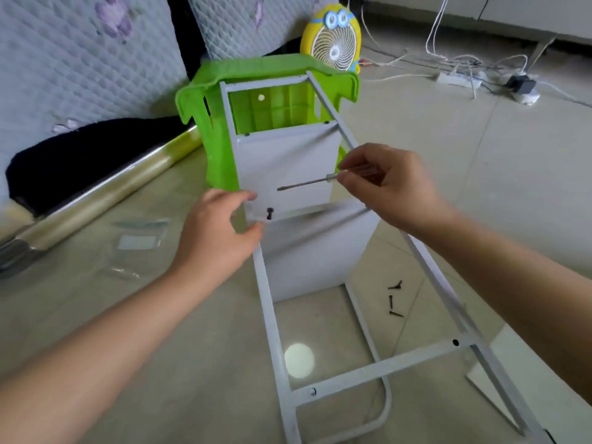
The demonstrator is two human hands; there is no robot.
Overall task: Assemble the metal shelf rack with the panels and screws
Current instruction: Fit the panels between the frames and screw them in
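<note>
The white metal rack frame (269, 302) lies tilted on the floor, its far end propped on a green plastic stool (221, 91). A white panel (288, 168) sits between the frame's rails. A black screw (270, 213) stands in the panel's near left corner. My left hand (221, 232) hovers beside that corner with its fingers loosely curled, thumb and forefinger close to the rail. My right hand (387, 187) holds a screwdriver (307, 183) by its clear handle, shaft pointing left over the panel. Three loose black screws (394, 299) lie on the floor right of the frame.
A second white panel (314, 251) leans under the frame. Clear plastic bags (137, 241) and a long foil roll (96, 200) lie at the left. A yellow desk fan (333, 40) stands behind the stool. Cables and a power strip (458, 79) cross the floor at the back right.
</note>
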